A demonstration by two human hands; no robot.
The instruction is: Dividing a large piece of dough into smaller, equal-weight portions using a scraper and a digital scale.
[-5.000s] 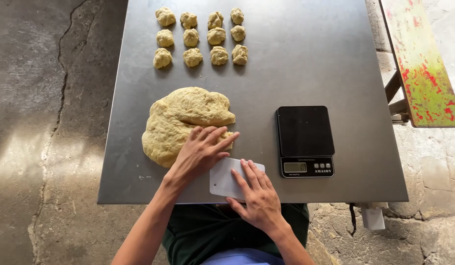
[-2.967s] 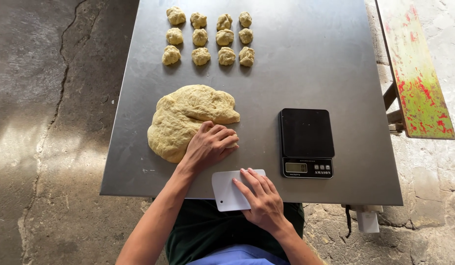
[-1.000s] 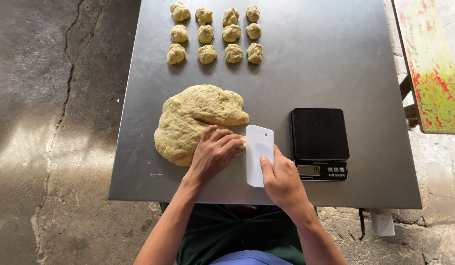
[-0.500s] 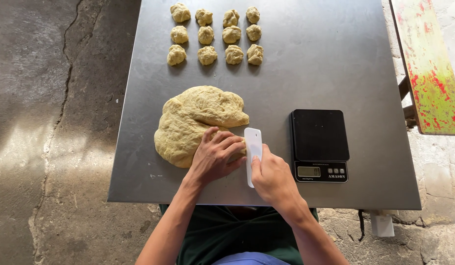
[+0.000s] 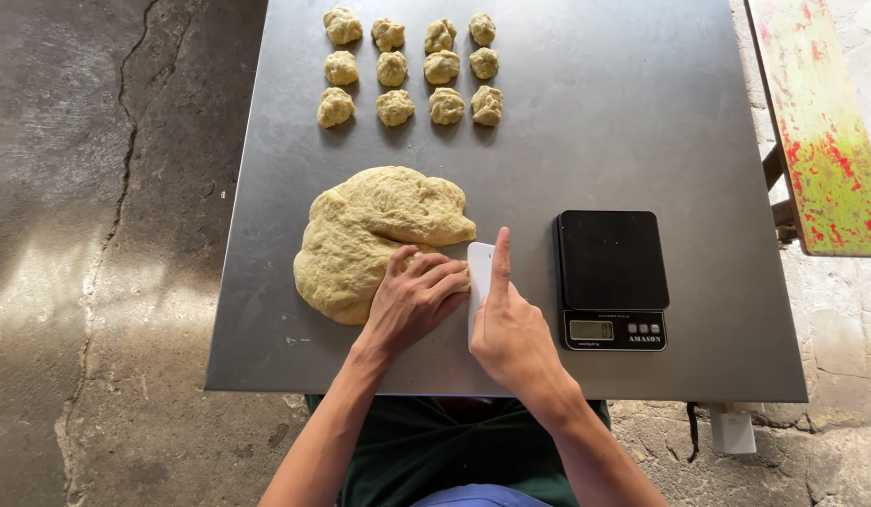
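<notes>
A black rectangular kitchen scale point(image 5: 612, 278) sits at three o'clock on the steel table point(image 5: 642, 113), its small grey display point(image 5: 590, 330) facing six o'clock.

On the worktop point(image 5: 642, 113) the large dough mass point(image 5: 370, 235) lies at the near middle. The left hand point(image 5: 412, 300) rests on its near right edge. Just right of that hand stands the dough scraper point(image 5: 479, 272) on edge, held by the right hand point(image 5: 511, 329). The kitchen scale point(image 5: 612, 277) sits further right, apart. Twelve dough balls point(image 5: 412, 66) lie in three rows at the far edge. A bench point(image 5: 820, 122) stands right of the worktop.
</notes>
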